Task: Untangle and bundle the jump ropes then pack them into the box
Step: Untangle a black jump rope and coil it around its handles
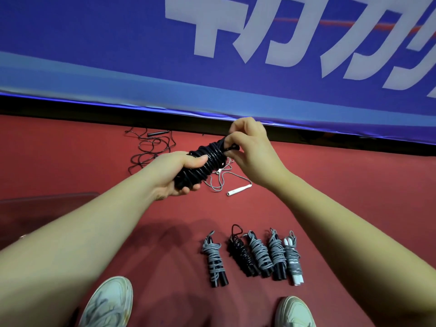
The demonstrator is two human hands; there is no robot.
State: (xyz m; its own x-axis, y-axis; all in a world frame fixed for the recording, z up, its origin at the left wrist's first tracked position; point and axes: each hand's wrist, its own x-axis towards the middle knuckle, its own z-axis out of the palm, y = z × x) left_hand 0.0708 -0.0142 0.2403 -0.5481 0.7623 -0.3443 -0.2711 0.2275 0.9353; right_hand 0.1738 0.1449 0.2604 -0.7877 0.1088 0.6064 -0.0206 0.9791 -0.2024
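Currently mid-bundle. Left hand [174,178] has its fingers [188,188] curled round the near-left end of the black jump rope bundle [210,159], held in the air above the red floor [70,161]. Right hand [252,152] pinches the rope's tail at the far-right end. Long axis runs near-left to far-right, so the tail sits right at the right hand's fingers. I judge the tuck is that hand's job and the left just anchors.

Five finished bundles [259,254] lie in a row near the shoes [111,303]. Two loose ropes are on the floor: a black one [151,147] far left, and a grey one with white handles [238,190] under the hands.

Box: can't confirm. Faint clear shape [47,201] at the left edge, maybe.
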